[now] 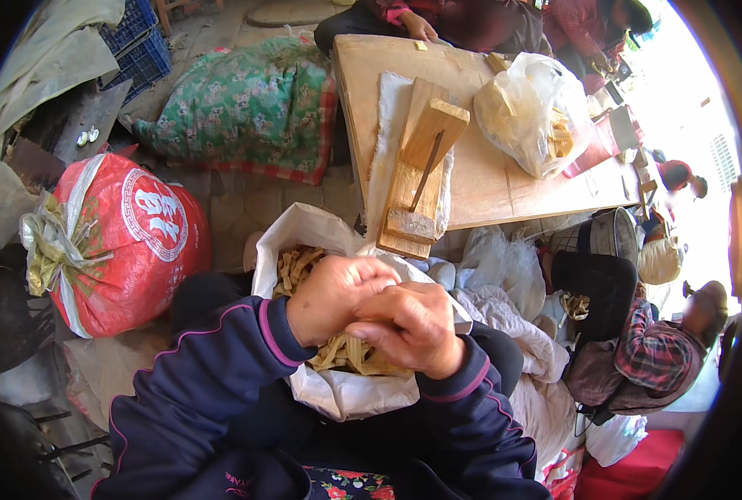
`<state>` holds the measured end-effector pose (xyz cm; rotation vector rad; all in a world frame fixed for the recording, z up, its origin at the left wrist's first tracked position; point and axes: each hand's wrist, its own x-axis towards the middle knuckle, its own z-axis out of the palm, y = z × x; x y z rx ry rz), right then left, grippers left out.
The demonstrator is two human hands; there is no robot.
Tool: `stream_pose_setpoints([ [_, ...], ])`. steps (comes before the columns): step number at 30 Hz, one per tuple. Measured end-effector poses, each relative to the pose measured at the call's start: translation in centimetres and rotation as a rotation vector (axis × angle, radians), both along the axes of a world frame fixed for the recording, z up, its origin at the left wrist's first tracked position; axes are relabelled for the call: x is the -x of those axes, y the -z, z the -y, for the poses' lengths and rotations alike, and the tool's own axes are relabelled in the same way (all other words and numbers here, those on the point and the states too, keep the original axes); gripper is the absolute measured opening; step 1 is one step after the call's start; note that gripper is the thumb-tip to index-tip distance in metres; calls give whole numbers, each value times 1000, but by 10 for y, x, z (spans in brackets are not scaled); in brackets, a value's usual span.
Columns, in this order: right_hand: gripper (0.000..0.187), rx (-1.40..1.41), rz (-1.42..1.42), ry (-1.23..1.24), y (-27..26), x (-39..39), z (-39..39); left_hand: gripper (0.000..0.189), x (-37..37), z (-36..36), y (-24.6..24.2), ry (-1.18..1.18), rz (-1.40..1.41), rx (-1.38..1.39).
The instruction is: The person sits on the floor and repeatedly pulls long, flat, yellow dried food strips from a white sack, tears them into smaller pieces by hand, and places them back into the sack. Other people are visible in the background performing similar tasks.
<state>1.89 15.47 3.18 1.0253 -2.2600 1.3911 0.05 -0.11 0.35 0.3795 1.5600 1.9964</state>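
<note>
My left hand (336,297) and my right hand (418,325) meet in front of me, fingers curled and touching. Whatever may be between the fingers is hidden by the hands themselves. Below them a white woven sack (340,394) stands open between my knees. Pale yellowish flat strips (352,355) fill it, and more of these show beyond my left wrist. Just past my hands, a wooden block fixture (418,169) with a slanting metal rod lies on a white cloth (391,119) and overhangs the table edge.
The wooden table (471,200) bears a plastic bag of strips (527,119) and a pink container (602,144). To the left are a tied red sack (139,244) and a green floral quilted cover (246,106). People sit across the table and at the right (658,350).
</note>
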Motion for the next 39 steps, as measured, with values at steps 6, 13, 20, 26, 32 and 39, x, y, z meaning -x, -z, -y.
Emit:
stream_pose_setpoints([
  [6, 17, 113, 221, 212, -5, -1, -21, 17, -7, 7, -24, 716, -61, -105],
  [13, 16, 154, 561, 260, 20, -8, -13, 37, 1, 11, -7, 53, -403, -142],
  [20, 14, 576, 1542, -201, 33, -25, 10, 27, 19, 15, -6, -327, -1175, 349],
  [26, 29, 594, 1253, 54, 23, -27, 12, 19, 12, 12, -5, -303, -1205, 254],
  [32, 29, 1075, 1133, -31, 15, -17, -7, 19, 4, 13, -6, -184, -1220, 326],
  [39, 12, 617, 944, 261, 22, -18, -11, 20, 11, 27, -14, -306, -615, 127],
])
